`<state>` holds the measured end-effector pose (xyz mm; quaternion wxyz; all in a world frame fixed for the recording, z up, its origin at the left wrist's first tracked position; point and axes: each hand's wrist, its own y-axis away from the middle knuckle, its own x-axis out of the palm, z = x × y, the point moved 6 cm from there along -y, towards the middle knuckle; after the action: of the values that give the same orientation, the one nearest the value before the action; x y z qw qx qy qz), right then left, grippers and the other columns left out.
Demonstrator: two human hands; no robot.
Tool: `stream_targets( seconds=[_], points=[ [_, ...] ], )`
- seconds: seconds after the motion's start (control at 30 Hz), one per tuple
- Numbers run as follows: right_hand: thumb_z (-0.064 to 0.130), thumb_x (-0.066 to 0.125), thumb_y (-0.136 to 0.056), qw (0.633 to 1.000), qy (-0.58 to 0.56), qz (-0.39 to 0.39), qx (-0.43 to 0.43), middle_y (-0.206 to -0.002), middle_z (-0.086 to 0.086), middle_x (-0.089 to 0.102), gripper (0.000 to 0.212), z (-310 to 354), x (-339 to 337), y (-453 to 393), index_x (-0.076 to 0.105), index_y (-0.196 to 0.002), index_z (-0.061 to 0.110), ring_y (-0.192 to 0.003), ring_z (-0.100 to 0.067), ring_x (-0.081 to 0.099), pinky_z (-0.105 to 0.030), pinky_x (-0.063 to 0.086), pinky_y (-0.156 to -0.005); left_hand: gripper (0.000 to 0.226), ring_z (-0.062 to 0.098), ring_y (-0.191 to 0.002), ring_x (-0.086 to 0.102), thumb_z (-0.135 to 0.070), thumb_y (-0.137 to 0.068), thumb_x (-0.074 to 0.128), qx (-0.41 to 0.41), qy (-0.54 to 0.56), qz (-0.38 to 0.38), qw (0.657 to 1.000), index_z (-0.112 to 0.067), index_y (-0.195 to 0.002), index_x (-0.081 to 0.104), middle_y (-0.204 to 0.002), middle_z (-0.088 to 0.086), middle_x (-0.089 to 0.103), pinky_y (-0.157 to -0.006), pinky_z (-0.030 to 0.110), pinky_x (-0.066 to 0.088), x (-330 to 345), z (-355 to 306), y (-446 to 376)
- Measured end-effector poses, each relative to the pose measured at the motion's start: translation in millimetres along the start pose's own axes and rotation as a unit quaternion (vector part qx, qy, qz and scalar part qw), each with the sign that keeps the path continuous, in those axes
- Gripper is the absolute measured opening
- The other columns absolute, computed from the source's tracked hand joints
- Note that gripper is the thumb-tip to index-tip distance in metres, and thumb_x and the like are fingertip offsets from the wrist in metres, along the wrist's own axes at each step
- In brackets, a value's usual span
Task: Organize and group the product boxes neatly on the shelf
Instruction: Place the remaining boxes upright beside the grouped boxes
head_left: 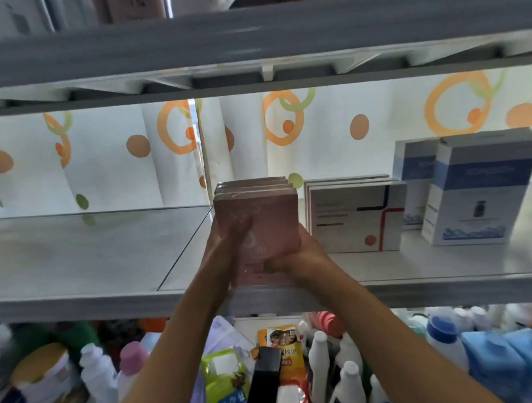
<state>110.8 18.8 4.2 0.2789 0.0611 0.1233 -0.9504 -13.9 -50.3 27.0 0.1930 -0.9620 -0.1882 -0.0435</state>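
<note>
head view: both hands clasp the pink boxes upright.

Bare shelf left of the pink boxes. Right side blocked by white boxes, then blue-and-white boxes.

print on boxes blurred, nothing legible

A shop stockroom or store, it is looking like: grey metal shelving is holding boxed products, with detergent bottles crowding below.
</note>
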Motion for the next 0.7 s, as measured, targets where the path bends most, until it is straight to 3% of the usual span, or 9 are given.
stream_targets(
  seconds=[0.07,0.17,0.3,0.5,0.7],
  points=[
    [0.003,0.091,-0.05,1.0,-0.008,-0.014,0.009,-0.111,0.0,0.067,0.086,-3.2,-5.4,4.3,0.051,-0.123,0.024,-0.103,-0.02,0.065,-0.035,0.06,-0.08,0.071,0.026,-0.101,0.069,-0.06,-0.068,0.069,0.011,-0.003,0.001,1.0,-0.022,-0.126,0.058,-0.113,0.007,0.071,-0.082,0.042,0.058,8.5,0.3,3.9],
    [0.014,0.092,-0.053,1.0,-0.025,-0.012,0.009,-0.111,-0.001,0.069,0.08,-3.2,-13.9,8.3,0.054,-0.122,0.025,-0.102,-0.023,0.067,-0.038,0.06,-0.079,0.068,0.025,-0.098,0.07,-0.064,-0.067,0.067,0.019,-0.023,-0.004,1.0,-0.026,-0.123,0.059,-0.11,0.005,0.071,-0.076,0.037,0.059,14.8,-0.3,6.6],
    [0.021,0.092,-0.059,0.998,-0.05,-0.014,0.021,-0.11,0.001,0.07,0.075,-2.7,-19.1,12.5,0.055,-0.124,0.026,-0.098,-0.02,0.069,-0.039,0.06,-0.082,0.071,0.022,-0.1,0.069,-0.074,-0.067,0.065,0.018,-0.062,-0.017,0.998,-0.033,-0.124,0.057,-0.113,0.001,0.07,-0.087,0.045,0.057,14.5,1.9,2.7],
    [0.036,0.094,-0.051,0.999,-0.031,-0.044,0.011,-0.117,0.002,0.066,0.092,2.3,-9.9,7.8,0.048,-0.13,0.026,-0.103,-0.018,0.066,-0.037,0.059,-0.083,0.058,0.018,-0.095,0.071,-0.072,-0.075,0.055,0.005,-0.092,-0.033,0.995,-0.036,-0.12,0.058,-0.107,-0.004,0.072,-0.083,0.039,0.058,15.6,2.7,-5.5],
    [0.029,0.089,-0.065,0.999,-0.014,-0.047,-0.02,-0.12,0.01,0.053,0.09,8.8,-7.1,11.8,0.035,-0.136,0.032,-0.106,-0.011,0.055,-0.017,0.05,-0.07,0.067,0.02,-0.097,0.071,-0.076,-0.071,0.057,-0.018,-0.085,-0.016,0.996,-0.033,-0.123,0.058,-0.112,-0.002,0.072,-0.087,0.043,0.057,9.5,7.2,-14.8]
  ],
)
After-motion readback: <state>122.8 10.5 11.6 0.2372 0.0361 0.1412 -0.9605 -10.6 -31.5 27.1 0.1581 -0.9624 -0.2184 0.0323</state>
